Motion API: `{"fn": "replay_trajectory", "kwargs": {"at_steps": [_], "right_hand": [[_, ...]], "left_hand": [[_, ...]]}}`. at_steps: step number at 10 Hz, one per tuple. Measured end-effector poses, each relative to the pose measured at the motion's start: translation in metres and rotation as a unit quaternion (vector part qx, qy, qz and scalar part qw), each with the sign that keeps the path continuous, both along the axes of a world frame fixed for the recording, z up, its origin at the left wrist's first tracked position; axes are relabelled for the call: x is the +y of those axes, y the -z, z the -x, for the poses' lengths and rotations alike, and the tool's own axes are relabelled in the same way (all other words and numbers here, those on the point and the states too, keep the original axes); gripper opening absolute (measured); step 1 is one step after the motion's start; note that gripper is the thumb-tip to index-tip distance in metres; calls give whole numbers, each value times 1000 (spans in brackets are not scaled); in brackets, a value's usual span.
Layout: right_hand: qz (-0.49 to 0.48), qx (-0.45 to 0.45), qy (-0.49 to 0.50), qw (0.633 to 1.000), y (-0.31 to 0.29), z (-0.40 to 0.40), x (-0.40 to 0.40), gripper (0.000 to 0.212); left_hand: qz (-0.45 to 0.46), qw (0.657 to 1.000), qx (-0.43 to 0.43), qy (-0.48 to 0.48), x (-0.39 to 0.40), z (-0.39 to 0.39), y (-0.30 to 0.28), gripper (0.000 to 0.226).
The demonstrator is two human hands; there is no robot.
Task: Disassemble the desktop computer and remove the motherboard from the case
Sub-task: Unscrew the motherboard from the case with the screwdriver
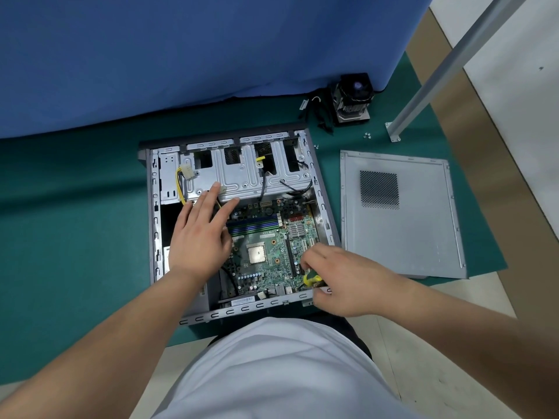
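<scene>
Right hand (341, 279) is curled tight around a yellow-handled screwdriver (312, 279), working at the motherboard's (266, 252) 4 o'clock corner. Left hand (201, 229) lies flat, fingers straight, on the board's 10 o'clock side, gripping nothing. The board still sits in the case (152, 237). I'd guess it's light, stiff but fragile, so lift by the bare edges, not the components.
</scene>
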State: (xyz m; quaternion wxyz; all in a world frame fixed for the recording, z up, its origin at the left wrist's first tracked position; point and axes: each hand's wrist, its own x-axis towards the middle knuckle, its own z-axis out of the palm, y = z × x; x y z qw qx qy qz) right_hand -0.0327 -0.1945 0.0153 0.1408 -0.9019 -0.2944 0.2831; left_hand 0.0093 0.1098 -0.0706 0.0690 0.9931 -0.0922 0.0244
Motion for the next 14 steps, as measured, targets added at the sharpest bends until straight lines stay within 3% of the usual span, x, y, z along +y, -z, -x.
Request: {"fn": "replay_trajectory", "kwargs": {"at_steps": [1, 2, 3, 5, 6, 7, 8, 9, 11, 12, 14], "right_hand": [[22, -49, 7, 999, 3, 1, 0, 29], [-26, -2, -1, 1000, 3, 1, -1, 28], [-18, -11, 42, 999, 3, 3, -2, 31], [-45, 14, 24, 999, 6, 7, -3, 33], [-37, -1, 86, 996, 7, 9, -3, 40], [-5, -35, 74, 997, 7, 10, -1, 41], [-24, -5, 43, 999, 8, 9, -1, 32], [-57, 31, 71, 995, 6, 11, -2, 45], [-11, -33, 68, 997, 8, 12, 3, 37], [-4, -28, 76, 997, 6, 14, 1, 46], [-6, -32, 52, 998, 7, 17, 2, 40]], "left_hand": [[-1, 1000, 1, -1, 0, 0, 0, 75], [1, 1000, 1, 0, 0, 0, 0, 75], [2, 1000, -2, 1, 0, 0, 0, 75], [1, 1000, -6, -1, 0, 0, 1, 75], [2, 1000, -5, 1, 0, 0, 2, 76], [2, 1000, -4, 1, 1, 0, 2, 75], [2, 1000, -4, 1, 1, -1, 2, 75], [2, 1000, -6, 2, 1, -1, 2, 74], [1, 1000, -10, 3, 1, -1, 2, 75], [2, 1000, -11, 2, 1, -1, 3, 75], [5, 1000, -12, 2, 1, -1, 3, 75]]}}
